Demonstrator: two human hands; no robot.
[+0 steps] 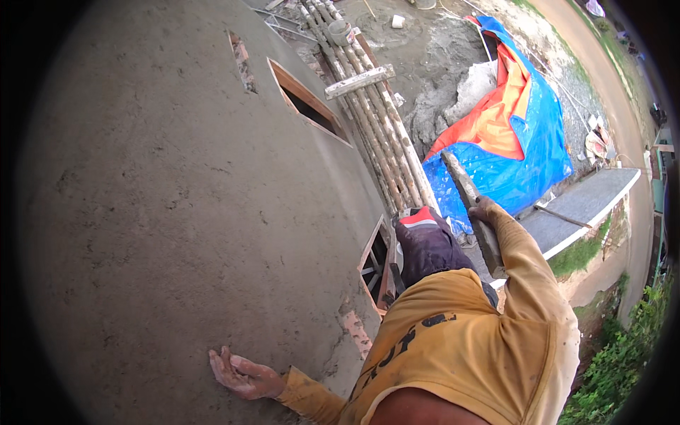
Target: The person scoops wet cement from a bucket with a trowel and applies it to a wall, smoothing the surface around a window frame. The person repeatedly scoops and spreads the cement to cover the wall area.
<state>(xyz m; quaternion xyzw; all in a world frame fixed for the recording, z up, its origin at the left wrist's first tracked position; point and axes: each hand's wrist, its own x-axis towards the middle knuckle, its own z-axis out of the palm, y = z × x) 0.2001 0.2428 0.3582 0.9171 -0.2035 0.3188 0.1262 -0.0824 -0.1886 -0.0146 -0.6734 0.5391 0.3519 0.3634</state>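
Observation:
My left hand (244, 375), pale with dust, is at the grey plastered wall (142, 219) on the lower left, its fingers loosely bent and apart with nothing in them; I cannot tell whether it touches the surface. My right hand (484, 211) grips a long, mortar-caked straight board (462, 179), held slanting beside my dark-trousered legs. The wall has openings with wooden edges (319, 113), one of them just left of my legs.
A scaffold plank of several mortar-spattered poles (375, 127) runs along the wall, with a crosspiece (359, 81) and a bucket (341, 32). Below lie a blue and orange tarpaulin (535, 134), a narrow grey ledge (574, 212), a road (630, 127) and bushes (616, 354).

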